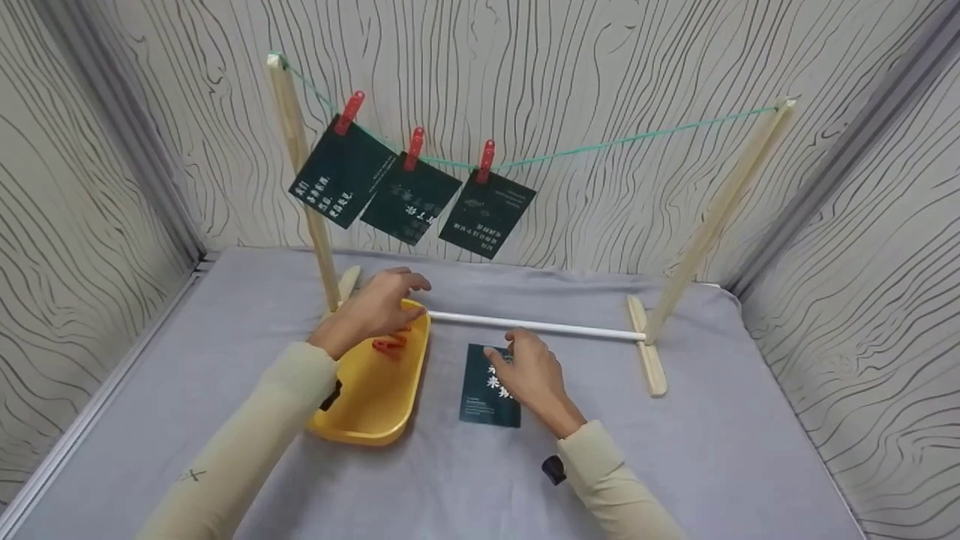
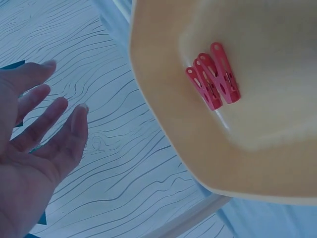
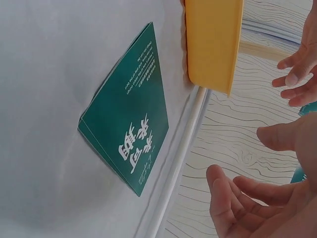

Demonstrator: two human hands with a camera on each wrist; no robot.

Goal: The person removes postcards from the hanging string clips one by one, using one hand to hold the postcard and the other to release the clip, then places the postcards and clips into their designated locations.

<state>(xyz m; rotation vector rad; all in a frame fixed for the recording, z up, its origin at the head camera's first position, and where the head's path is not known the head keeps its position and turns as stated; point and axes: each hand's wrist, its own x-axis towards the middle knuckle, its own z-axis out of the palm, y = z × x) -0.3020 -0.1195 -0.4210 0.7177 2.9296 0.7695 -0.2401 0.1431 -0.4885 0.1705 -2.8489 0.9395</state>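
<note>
My left hand [image 1: 382,300] hovers over the far end of a yellow plastic tub [image 1: 367,435], fingers loosely bent and holding nothing. Inside the tub lie two red clothespins [image 2: 213,79], seen close in the left wrist view. Above a small stack of dark green printed cards [image 1: 484,409] is my right hand [image 1: 531,371], its thumb and fingers apart with nothing between them. The right wrist view shows the cards [image 3: 129,114] lying flat on the cloth, apart from that hand. Three more cards hang from a green string [image 1: 637,137], each held by a red clothespin [image 1: 487,159].
Two wooden posts [image 1: 720,217] carry the string, the left post [image 1: 300,150] behind the tub. A white rod [image 1: 540,325] runs low between their feet, behind the cards. Grey cloth [image 1: 712,450] covers the table, and wood-grain panels [image 1: 600,60] stand behind.
</note>
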